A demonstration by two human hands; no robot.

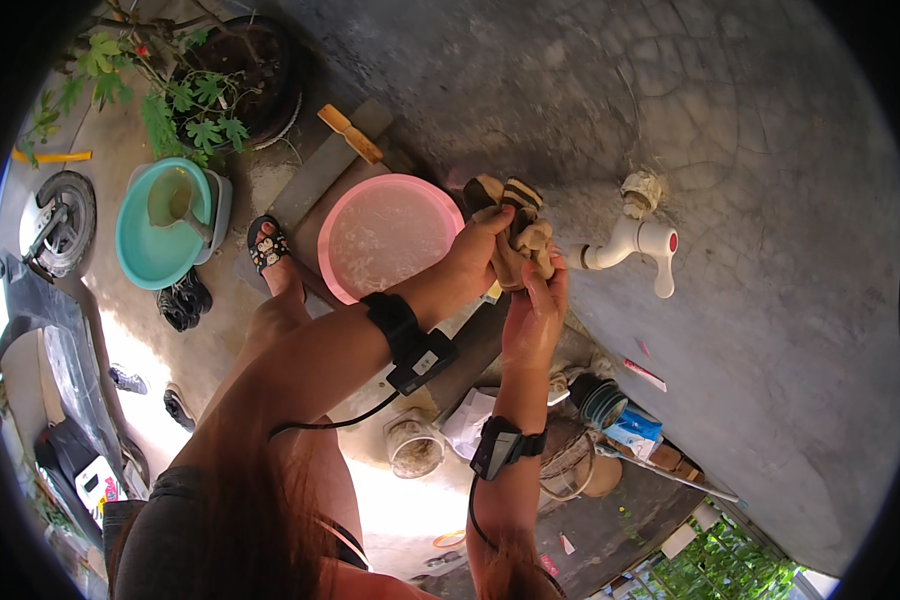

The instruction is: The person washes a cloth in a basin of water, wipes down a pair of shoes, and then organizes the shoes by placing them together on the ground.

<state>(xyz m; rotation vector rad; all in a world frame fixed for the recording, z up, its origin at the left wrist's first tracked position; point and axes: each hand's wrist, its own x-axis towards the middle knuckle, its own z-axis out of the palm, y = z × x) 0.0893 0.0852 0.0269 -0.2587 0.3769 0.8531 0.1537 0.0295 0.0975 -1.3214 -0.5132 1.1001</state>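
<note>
A bunched brown and tan cloth item (523, 232) with dark stripes, possibly socks, is held between both hands in front of a white tap (630, 244) on the wall. My left hand (476, 251) grips its near left side, thumb on top. My right hand (540, 296) pinches its lower right part, fingers close to the tap's spout. To the left of the hands, a pink basin (390, 236) holds cloudy water with some foam. A wooden-coloured scrubbing brush (350, 133) lies on the ledge above the basin.
A teal basin (131, 247) with a dipper (172, 199) stands at the left, below a potted plant (244, 75). Shoes (184, 300) and a parked scooter (67, 352) are farther left. A clear plastic tub (415, 448), a basket (566, 457) and stacked pots (602, 403) stand lower down. The grey wall (757, 225) fills the right.
</note>
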